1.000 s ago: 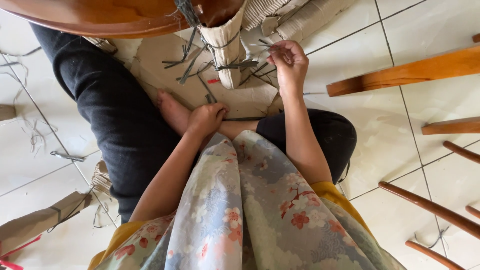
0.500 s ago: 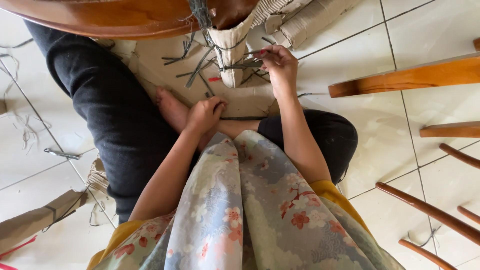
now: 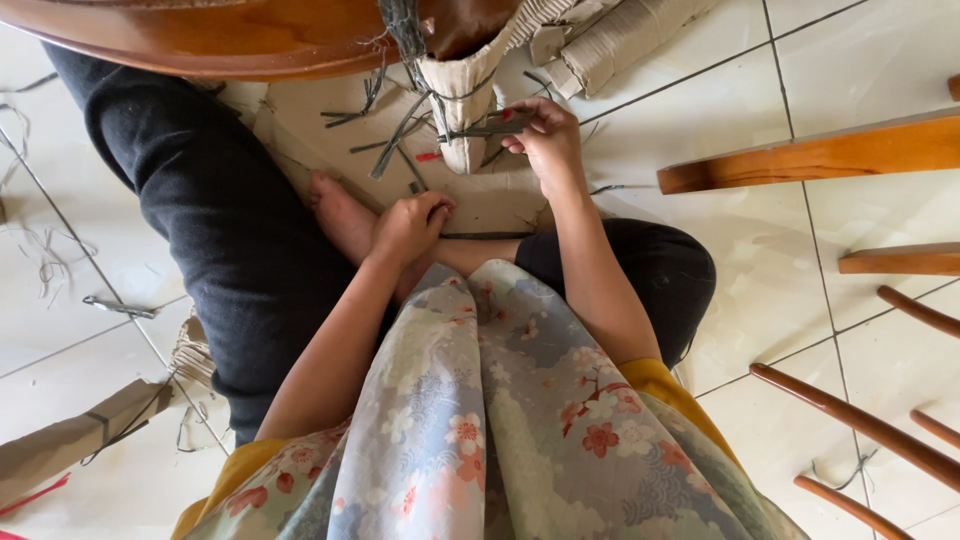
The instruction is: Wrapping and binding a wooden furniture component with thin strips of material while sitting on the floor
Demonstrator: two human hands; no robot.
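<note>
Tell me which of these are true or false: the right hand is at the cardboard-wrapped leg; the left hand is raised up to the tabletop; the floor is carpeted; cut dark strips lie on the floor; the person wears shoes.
1. The right hand is at the cardboard-wrapped leg. True: its fingers grip a dark strip that runs across the wrapping.
2. The left hand is raised up to the tabletop. False: it is low, by the bare foot.
3. The floor is carpeted. False: it is pale floor tile.
4. Cut dark strips lie on the floor. True: several lie on the flattened cardboard.
5. The person wears shoes. False: the one foot in view is bare.
</note>
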